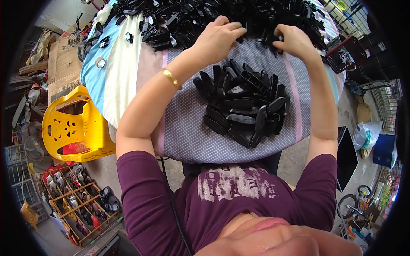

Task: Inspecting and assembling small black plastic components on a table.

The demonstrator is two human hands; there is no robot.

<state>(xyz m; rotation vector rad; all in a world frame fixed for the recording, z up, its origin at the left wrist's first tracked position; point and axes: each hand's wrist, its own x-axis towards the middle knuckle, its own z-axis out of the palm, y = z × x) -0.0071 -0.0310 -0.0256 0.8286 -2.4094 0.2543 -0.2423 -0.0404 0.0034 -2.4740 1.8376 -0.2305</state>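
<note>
We prob. pick at blk pile (258,17) | L hand (218,38), R hand (295,41) bent, grasp: can't tell | next needs sure pinch

Household workspace: shoe rack (83,187), bicycle (350,208)

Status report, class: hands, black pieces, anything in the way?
Left hand, right hand at large black heap. Smaller black pile untouched on patterned cloth. Nothing visibly blocking.

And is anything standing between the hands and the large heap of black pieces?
Nothing visible does. The left hand and right hand are both at the near edge of the large heap. The smaller pile lies nearer the person's body, not in between.
</note>
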